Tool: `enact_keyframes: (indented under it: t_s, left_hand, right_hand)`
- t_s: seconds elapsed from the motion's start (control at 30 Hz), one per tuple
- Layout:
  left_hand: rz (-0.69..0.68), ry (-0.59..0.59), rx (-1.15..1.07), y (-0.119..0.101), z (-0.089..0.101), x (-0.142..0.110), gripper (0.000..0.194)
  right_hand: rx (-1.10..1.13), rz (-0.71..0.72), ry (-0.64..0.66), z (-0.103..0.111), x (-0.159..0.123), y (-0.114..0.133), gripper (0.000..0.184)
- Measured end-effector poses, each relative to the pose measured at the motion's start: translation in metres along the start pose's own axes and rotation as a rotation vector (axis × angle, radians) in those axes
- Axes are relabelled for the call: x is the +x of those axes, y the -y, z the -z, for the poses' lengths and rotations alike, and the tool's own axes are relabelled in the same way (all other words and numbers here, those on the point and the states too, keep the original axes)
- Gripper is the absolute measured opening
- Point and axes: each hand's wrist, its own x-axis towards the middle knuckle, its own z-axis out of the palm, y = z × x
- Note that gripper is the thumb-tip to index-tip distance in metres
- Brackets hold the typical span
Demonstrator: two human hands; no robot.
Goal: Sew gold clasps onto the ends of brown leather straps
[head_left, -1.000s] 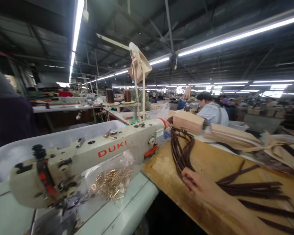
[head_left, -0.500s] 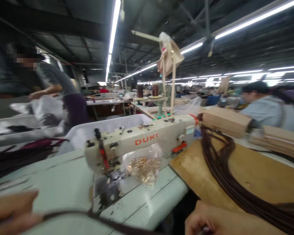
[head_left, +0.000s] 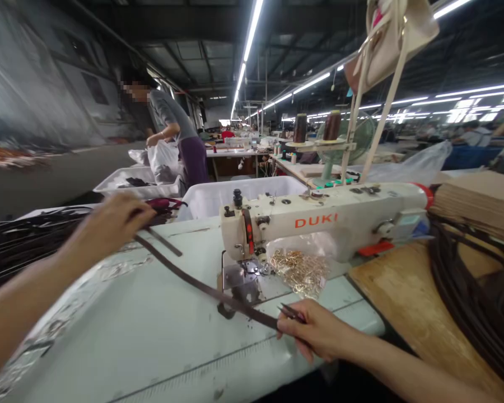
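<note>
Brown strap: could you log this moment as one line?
left hand: grips strap end | right hand: pinches brown strap | strap: stretched before sewing machine

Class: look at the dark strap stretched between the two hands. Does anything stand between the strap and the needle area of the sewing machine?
Nothing visible does. The strap runs from the left hand to the right hand, across the front of the machine. The bag of gold hardware lies right of the needle area, not in between.

strap (head_left: 201, 288) dk brown | sewing machine (head_left: 319, 221) cream w/ orange lettering, red lever | table (head_left: 151, 336) pale green | bin (head_left: 218, 196) white | board (head_left: 403, 291) tan | clips bag (head_left: 304, 268) gold
</note>
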Motion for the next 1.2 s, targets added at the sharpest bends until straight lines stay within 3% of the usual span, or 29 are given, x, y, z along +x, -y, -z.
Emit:
enact_keyframes:
  t_s: [0.07,0.13,0.2,0.3,0.37,0.43,0.53,0.63,0.7,0.77,0.8,0.83,0.87,0.93,1.07,1.2]
  left_hand:
    - [-0.128,0.2,-0.125,-0.046,-0.042,-0.042,0.048]
    - [-0.201,0.416,-0.371,-0.093,-0.069,-0.079,0.04]
    - [-0.248,0.562,-0.562,-0.125,-0.082,-0.104,0.026]
    - [-0.211,0.633,-0.64,-0.134,-0.083,-0.116,0.027]
    - [-0.169,0.63,-0.609,-0.128,-0.082,-0.117,0.027]
    - [-0.134,0.627,-0.581,-0.128,-0.083,-0.117,0.025]
    - [-0.125,0.592,-0.657,-0.146,-0.09,-0.118,0.025]
    - [-0.147,0.541,-0.726,-0.165,-0.099,-0.12,0.027]
    - [-0.177,0.501,-0.637,-0.167,-0.102,-0.119,0.026]
    - [-0.285,0.473,-0.552,-0.163,-0.103,-0.115,0.025]
    - [-0.357,0.456,-0.529,-0.161,-0.102,-0.114,0.024]
    - [-0.415,0.431,-0.511,-0.159,-0.101,-0.112,0.023]
    - [-0.436,0.409,-0.495,-0.158,-0.1,-0.111,0.023]
    - [-0.352,0.397,-0.457,-0.159,-0.099,-0.113,0.027]
    - [-0.071,0.362,-0.504,-0.161,-0.105,-0.128,0.026]
    - [0.007,0.222,-0.619,-0.164,-0.111,-0.142,0.022]
  right_hand:
    - [-0.006,0.043,0.01,-0.004,0.017,0.004,0.041]
    - [0.023,0.077,0.055,-0.006,0.027,0.013,0.044]
    - [0.051,0.088,0.128,-0.005,0.031,0.022,0.046]
    - [0.042,0.063,0.219,0.003,0.029,0.026,0.045]
    - [0.01,0.058,0.183,0.006,0.027,0.023,0.037]
    - [-0.072,0.068,0.062,0.003,0.025,0.019,0.03]
    - [-0.251,0.139,-0.112,-0.012,0.023,0.016,0.028]
    - [-0.366,0.186,-0.11,-0.01,0.024,0.016,0.029]
    - [-0.512,0.174,-0.166,0.013,0.028,0.017,0.038]
    - [-0.792,0.153,-0.394,0.047,0.036,0.018,0.047]
    - [-0.977,0.131,-0.511,0.065,0.042,0.019,0.044]
    - [-1.032,0.127,-0.542,0.08,0.049,0.019,0.035]
    - [-1.069,0.134,-0.535,0.093,0.056,0.02,0.026]
    - [-1.104,0.158,-0.447,0.106,0.072,0.019,0.016]
    - [-1.159,0.163,-0.316,0.103,0.091,0.011,0.013]
    - [-1.183,0.13,-0.332,0.1,0.092,0.001,0.012]
